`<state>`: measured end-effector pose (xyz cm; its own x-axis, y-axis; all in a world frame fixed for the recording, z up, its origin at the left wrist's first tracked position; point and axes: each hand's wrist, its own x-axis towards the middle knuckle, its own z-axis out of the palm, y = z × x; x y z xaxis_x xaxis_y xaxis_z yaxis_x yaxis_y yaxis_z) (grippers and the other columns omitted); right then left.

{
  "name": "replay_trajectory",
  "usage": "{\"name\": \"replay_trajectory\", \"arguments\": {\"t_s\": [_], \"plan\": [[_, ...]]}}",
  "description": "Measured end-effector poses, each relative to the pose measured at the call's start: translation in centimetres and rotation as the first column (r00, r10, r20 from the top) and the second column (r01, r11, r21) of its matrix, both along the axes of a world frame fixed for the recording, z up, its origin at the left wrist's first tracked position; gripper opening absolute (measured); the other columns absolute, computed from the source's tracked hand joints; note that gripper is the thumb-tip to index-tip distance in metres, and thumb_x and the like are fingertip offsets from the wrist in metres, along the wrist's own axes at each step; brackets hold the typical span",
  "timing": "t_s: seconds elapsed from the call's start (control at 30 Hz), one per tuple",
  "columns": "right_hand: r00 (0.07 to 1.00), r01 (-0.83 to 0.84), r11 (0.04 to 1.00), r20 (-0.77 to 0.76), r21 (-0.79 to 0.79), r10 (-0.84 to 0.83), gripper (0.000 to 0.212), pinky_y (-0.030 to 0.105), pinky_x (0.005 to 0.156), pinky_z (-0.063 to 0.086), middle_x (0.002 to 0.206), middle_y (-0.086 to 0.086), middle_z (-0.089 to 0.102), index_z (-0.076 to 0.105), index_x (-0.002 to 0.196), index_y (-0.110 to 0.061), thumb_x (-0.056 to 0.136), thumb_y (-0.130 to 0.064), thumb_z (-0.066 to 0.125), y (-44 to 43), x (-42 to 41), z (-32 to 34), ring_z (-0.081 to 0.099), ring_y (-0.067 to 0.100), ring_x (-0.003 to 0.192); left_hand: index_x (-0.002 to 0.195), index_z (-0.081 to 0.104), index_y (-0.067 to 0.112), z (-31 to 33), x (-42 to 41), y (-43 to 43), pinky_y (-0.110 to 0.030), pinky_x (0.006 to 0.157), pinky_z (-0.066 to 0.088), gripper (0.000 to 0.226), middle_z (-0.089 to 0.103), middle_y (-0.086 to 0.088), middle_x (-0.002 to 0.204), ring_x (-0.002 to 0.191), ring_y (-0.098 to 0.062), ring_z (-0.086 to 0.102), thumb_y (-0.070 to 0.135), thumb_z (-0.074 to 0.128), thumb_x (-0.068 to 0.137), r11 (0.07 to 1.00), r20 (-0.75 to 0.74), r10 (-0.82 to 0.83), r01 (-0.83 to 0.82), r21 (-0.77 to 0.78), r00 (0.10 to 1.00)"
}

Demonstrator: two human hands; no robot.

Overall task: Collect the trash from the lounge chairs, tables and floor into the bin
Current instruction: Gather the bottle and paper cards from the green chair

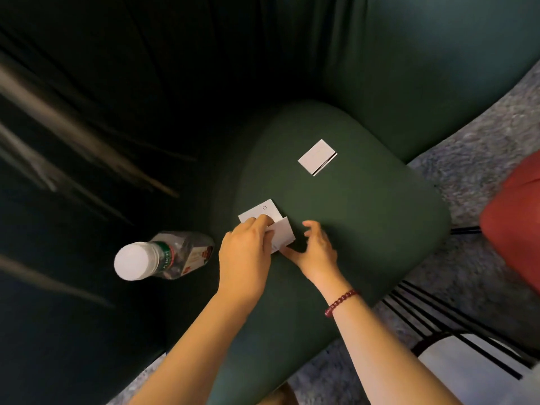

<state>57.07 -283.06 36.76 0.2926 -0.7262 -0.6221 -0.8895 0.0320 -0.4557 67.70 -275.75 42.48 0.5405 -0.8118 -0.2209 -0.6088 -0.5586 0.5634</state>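
Dark green padded lounge chair seat over grey speckled carpet. Clear plastic bottle, contents indiscernible. Left hand pinches white paper cards; right hand fingers spread beside them.

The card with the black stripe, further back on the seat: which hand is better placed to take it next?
The right hand. It is open and lies nearer the striped card, on the same side of the seat. The left hand already pinches the white cards.
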Motion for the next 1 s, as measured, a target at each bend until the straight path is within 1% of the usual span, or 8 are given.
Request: {"name": "replay_trajectory", "arguments": {"t_s": [0.23,0.47,0.57,0.67,0.77,0.87,0.93,1.0], "plan": [[0.999,0.007,0.989,-0.053,-0.144,-0.014,0.064,0.038,0.091,0.030,0.125,0.004,0.051,0.043,0.127,-0.018,0.074,-0.041,0.071,0.7,2.4,-2.6,0.044,0.023,0.116,0.134,0.038,0.016,-4.9,1.1,-0.7,-0.042,0.094,0.044,0.048,0.045,-0.008,0.134,0.120,-0.027,0.042,0.009,0.054,0.089,0.978,-0.105,0.143,-0.124,0.166,0.984],[0.994,-0.038,0.983,-0.111,-0.181,0.018,0.028,0.034,0.086,0.031,0.111,0.002,0.055,0.058,0.099,-0.018,0.077,-0.030,0.070,1.3,3.6,-2.9,0.044,0.022,0.110,0.135,0.034,0.018,-7.1,1.7,-0.8,-0.039,0.090,0.048,0.052,0.040,-0.007,0.137,0.122,-0.026,0.041,0.013,0.056,0.088,0.953,-0.116,0.220,-0.187,0.239,0.969],[0.998,0.031,0.994,0.051,-0.100,-0.026,0.015,0.025,0.073,0.046,0.084,-0.004,0.057,0.054,0.084,-0.016,0.082,-0.024,0.067,1.2,3.0,-2.0,0.057,0.020,0.089,0.136,0.033,0.018,-6.5,1.7,-0.3,-0.037,0.092,0.046,0.057,0.037,-0.006,0.139,0.125,-0.025,0.037,0.011,0.060,0.086,0.957,-0.140,0.238,-0.208,0.203,0.961],[0.976,0.090,0.990,0.207,-0.109,-0.066,0.015,0.010,0.043,0.039,0.063,-0.012,0.049,0.050,0.079,-0.015,0.084,-0.016,0.065,1.0,2.4,0.2,0.054,0.009,0.061,0.139,0.031,0.018,-5.0,1.6,0.2,-0.034,0.097,0.040,0.068,0.035,-0.005,0.143,0.130,-0.023,0.033,0.019,0.066,0.081,0.972,-0.201,0.230,-0.216,0.090,0.952],[0.928,0.153,0.976,0.361,-0.157,-0.087,0.015,0.014,0.051,0.046,0.064,-0.012,0.053,0.053,0.077,-0.016,0.083,-0.008,0.064,0.5,2.2,2.8,0.055,0.002,0.059,0.143,0.020,0.023,-2.7,1.3,-0.3,-0.025,0.097,0.032,0.086,0.030,0.001,0.147,0.132,-0.016,0.032,0.046,0.067,0.075,0.976,-0.320,0.206,-0.219,-0.004,0.925],[0.880,0.139,0.980,0.471,-0.141,-0.056,0.020,0.009,0.059,0.047,0.067,-0.016,0.055,0.054,0.076,-0.017,0.079,0.000,0.064,-0.4,2.6,5.5,0.056,-0.007,0.065,0.144,0.003,0.038,-0.6,1.1,-2.0,-0.037,0.108,0.033,0.100,0.025,0.005,0.151,0.133,-0.017,0.035,0.070,0.057,0.067,0.952,-0.524,0.225,-0.300,-0.061,0.821],[0.860,0.077,0.988,0.510,-0.135,0.002,0.026,0.005,0.063,0.045,0.070,-0.019,0.054,0.051,0.075,-0.021,0.078,0.000,0.065,-0.8,2.9,6.9,0.055,-0.014,0.070,0.142,0.000,0.042,0.6,1.1,-3.1,-0.043,0.103,0.041,0.099,0.030,0.002,0.148,0.129,-0.019,0.041,0.075,0.054,0.066,0.941,-0.545,0.219,-0.323,-0.102,0.809],[0.852,0.019,0.990,0.521,-0.142,0.059,0.025,0.005,0.066,0.044,0.072,-0.020,0.054,0.051,0.078,-0.021,0.078,-0.002,0.067,-1.1,3.1,7.9,0.055,-0.014,0.073,0.142,0.004,0.042,1.4,1.3,-3.8,-0.036,0.100,0.044,0.090,0.038,0.003,0.141,0.122,-0.014,0.046,0.068,0.054,0.072,0.934,-0.527,0.218,-0.332,-0.132,0.822]]}}
